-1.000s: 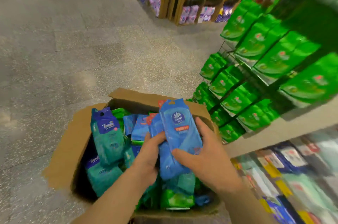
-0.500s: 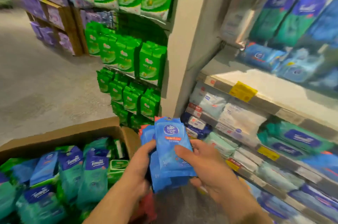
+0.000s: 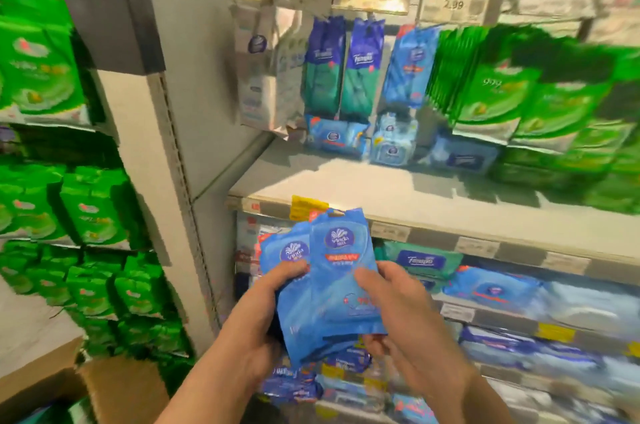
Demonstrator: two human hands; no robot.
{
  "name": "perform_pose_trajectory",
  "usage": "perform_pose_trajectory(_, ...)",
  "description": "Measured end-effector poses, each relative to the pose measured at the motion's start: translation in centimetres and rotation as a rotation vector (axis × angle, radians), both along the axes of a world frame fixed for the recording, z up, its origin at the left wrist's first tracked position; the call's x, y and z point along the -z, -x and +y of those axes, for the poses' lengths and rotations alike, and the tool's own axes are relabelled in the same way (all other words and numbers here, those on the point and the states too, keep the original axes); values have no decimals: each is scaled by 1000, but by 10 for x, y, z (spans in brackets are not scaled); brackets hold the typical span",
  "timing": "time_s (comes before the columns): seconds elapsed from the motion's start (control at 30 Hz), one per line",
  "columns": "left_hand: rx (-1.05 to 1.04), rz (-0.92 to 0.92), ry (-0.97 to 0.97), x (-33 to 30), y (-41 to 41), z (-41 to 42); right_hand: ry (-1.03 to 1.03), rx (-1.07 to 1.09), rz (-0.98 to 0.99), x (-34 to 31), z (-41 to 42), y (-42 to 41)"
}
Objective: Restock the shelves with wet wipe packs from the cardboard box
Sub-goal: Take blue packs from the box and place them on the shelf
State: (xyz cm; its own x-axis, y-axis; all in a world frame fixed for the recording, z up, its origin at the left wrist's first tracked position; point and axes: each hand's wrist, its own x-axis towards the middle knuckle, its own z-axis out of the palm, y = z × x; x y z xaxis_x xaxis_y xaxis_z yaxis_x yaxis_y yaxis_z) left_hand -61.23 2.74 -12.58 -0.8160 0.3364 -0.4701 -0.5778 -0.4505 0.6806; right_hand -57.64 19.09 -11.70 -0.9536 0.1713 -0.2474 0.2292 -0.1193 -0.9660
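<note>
I hold a small stack of blue wet wipe packs (image 3: 337,281) upright in front of the shelves. My left hand (image 3: 258,326) grips the stack from the left, thumb on the front of the rear pack. My right hand (image 3: 405,316) grips the front pack from the right, thumb across its face. The packs sit just below the front edge of the grey shelf (image 3: 398,191). A corner of the cardboard box (image 3: 114,385) shows at the lower left. Matching blue packs (image 3: 410,67) hang on a hook at the back of that shelf.
Green packs (image 3: 512,91) hang and stack on the right of the shelf. Teal and navy packs (image 3: 343,67) hang to the left of the blue ones. Lower shelves (image 3: 519,288) hold flat wipe packs. A grey upright (image 3: 166,146) separates a side rack of green packs (image 3: 90,202).
The view has swung up from the box to the shelves. Both hands have lifted the blue packs out of the box and up toward the shelf edge.
</note>
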Motion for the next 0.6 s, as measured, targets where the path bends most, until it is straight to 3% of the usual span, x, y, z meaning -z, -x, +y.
perform_pose_trajectory(0.13,26,23,-16,-12,36,23,41,159,109,-13,23,23)
perform_pose_trajectory(0.37,104,71,-79,-42,109,42,-87,430,391,-63,52,88)
perform_pose_trajectory(0.6,134,156,-125,-66,169,53,-184,470,589,-113,61,143)
